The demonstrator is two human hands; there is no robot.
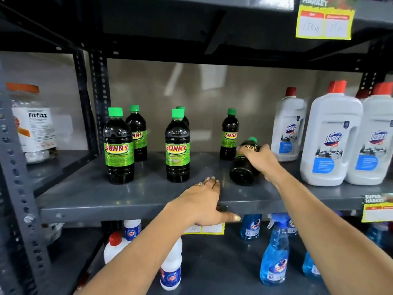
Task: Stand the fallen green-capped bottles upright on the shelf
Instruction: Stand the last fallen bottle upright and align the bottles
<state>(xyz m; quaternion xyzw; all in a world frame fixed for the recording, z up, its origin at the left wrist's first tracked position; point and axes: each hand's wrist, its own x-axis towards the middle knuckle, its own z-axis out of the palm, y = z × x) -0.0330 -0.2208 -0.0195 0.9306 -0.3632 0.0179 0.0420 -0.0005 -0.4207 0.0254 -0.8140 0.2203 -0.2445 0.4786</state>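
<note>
One fallen bottle in hand, five already upright on the shelf.

Head view: the right hand (pixel 258 159) is wrapped over the label of the fallen bottle (pixel 244 165), which lies with its base toward the shelf (pixel 131 201) front and its green cap pointing back, just beside an upright bottle (pixel 229 135) and near the white jugs (pixel 331 137). The left hand (pixel 205 202) lies flat on the shelf edge, fingers extended, holding nothing. Filled with dark liquid, the bottle is probably fairly heavy, stiff-walled, and slick on its glossy plastic; gripping mid-body at the label and pivoting over the base looks safest, minding the neighbour behind.
</note>
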